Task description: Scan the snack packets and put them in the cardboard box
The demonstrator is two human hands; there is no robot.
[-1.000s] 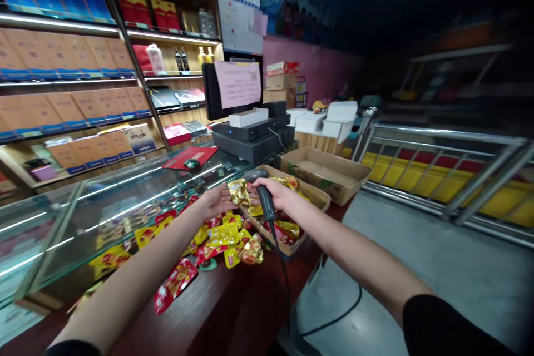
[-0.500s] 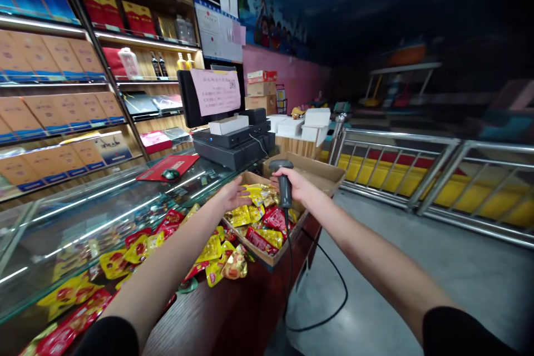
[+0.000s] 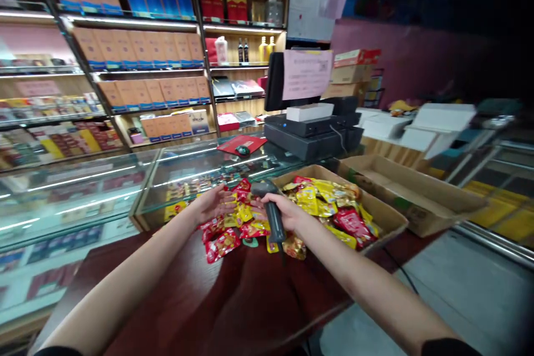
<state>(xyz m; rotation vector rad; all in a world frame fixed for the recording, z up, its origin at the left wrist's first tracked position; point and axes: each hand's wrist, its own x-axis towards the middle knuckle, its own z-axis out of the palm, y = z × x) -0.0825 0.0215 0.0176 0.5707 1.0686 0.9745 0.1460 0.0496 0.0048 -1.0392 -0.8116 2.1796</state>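
Note:
My right hand [image 3: 286, 210] grips a dark barcode scanner [image 3: 275, 222] by its handle, its head tilted up and to the left. My left hand [image 3: 214, 206] is open, palm facing right and fingers apart, just over the left side of a loose pile of red and yellow snack packets [image 3: 222, 243]. The pile lies on the dark red wooden table [image 3: 175, 289], partly hidden by both hands and the scanner. Right of it stands an open cardboard box [image 3: 390, 222] full of similar packets [image 3: 308, 199].
A second open cardboard box [image 3: 421, 194] sits at the right. Behind are a glass display counter [image 3: 95, 200], a red mat [image 3: 229, 144] with a computer mouse [image 3: 242, 150], and a monitor [image 3: 275, 80] above a black cash drawer [image 3: 292, 142]. Metal railings [image 3: 496, 150] stand beyond the table's right side.
The view has turned left. Both hands have moved left from over the filled box to the loose packets, the scanner still in my right hand. My left hand stays open.

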